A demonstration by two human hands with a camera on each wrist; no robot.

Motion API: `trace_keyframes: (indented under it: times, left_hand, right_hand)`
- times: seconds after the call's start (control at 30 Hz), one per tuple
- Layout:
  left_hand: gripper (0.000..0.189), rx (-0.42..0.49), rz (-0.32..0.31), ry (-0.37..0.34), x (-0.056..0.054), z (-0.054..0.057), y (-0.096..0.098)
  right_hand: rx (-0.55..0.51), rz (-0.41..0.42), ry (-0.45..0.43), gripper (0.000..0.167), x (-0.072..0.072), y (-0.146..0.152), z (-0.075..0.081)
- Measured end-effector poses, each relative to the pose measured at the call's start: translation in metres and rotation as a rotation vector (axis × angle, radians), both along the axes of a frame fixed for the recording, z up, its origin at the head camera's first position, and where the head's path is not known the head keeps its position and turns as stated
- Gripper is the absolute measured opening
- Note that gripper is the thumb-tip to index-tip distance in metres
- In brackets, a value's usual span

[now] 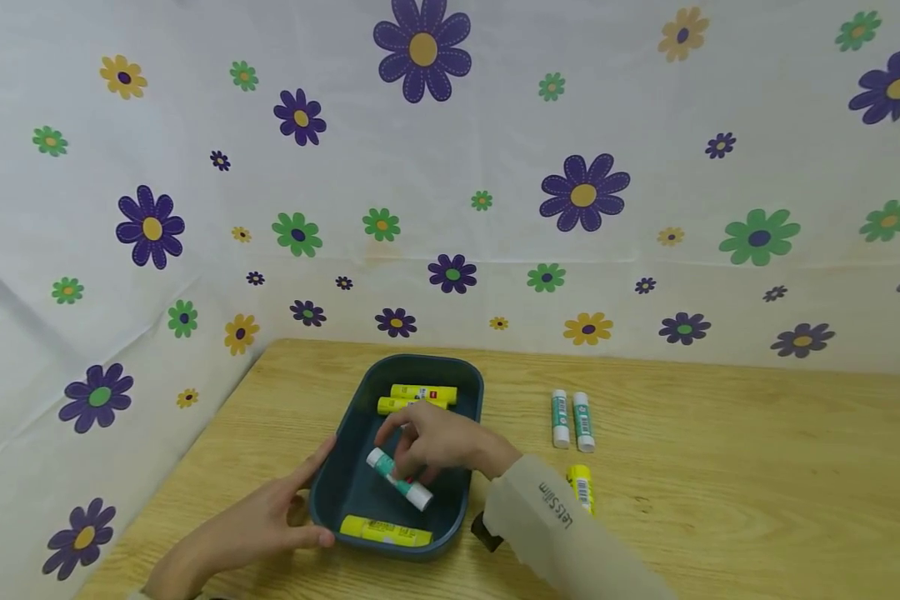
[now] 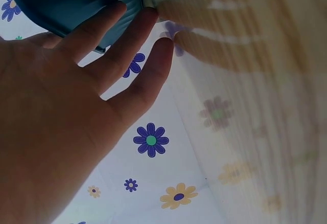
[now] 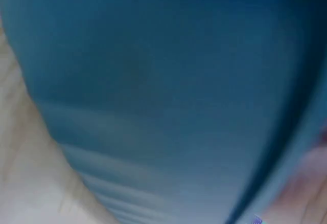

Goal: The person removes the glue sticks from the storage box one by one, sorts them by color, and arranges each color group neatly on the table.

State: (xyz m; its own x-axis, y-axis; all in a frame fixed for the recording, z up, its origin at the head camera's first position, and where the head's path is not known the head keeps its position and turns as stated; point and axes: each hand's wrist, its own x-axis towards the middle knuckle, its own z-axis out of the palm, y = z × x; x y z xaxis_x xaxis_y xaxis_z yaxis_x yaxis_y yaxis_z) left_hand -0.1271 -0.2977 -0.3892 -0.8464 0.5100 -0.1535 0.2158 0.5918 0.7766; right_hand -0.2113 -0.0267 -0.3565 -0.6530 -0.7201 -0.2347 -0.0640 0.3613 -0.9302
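In the head view, a dark blue-green bin (image 1: 471, 383) sits on the wooden table. My right hand (image 1: 438, 442) reaches into it, thumb and bent fingers at a green-and-white glue stick (image 1: 420, 497) that lies slantwise; the hand hides part of its grip. Two yellow glue sticks (image 1: 438, 395) lie at the bin's far end, and another yellow glue stick (image 1: 386, 532) lies at the near end. My left hand (image 1: 258, 517) rests against the bin's left outer side, fingers extended and thumb by the near corner. Only the bin's blurred wall (image 3: 153, 81) fills the right wrist view.
Right of the bin, two green-and-white glue sticks (image 1: 583, 422) lie side by side on the table (image 1: 735, 467). A yellow glue stick (image 1: 581, 487) lies nearer, partly behind my right sleeve (image 1: 555, 517). A flower-print sheet (image 1: 495, 125) hangs behind and left of the table.
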Motion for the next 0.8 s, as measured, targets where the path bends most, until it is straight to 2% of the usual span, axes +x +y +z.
trace_keyframes:
  times: [0.13, 0.33, 0.53, 0.8]
  left_hand:
    - [0.101, -0.011, 0.033, -0.020, 0.002, 0.001, 0.001]
    - [0.102, -0.019, 0.030, 0.003, 0.002, 0.000, -0.001]
    - [0.104, -0.034, 0.007, 0.041, 0.000, 0.001, -0.004]
    - [0.104, -0.036, 0.040, -0.021, 0.000, 0.000, 0.001]
  right_hand:
    - [-0.051, -0.038, 0.011, 0.037, -0.004, 0.008, 0.005]
    - [-0.125, -0.060, 0.026, 0.032, -0.009, 0.020, 0.009]
    - [-0.178, -0.111, -0.002, 0.034, -0.015, 0.038, 0.016]
    - [-0.200, -0.201, -0.021, 0.037, -0.018, 0.071, 0.020]
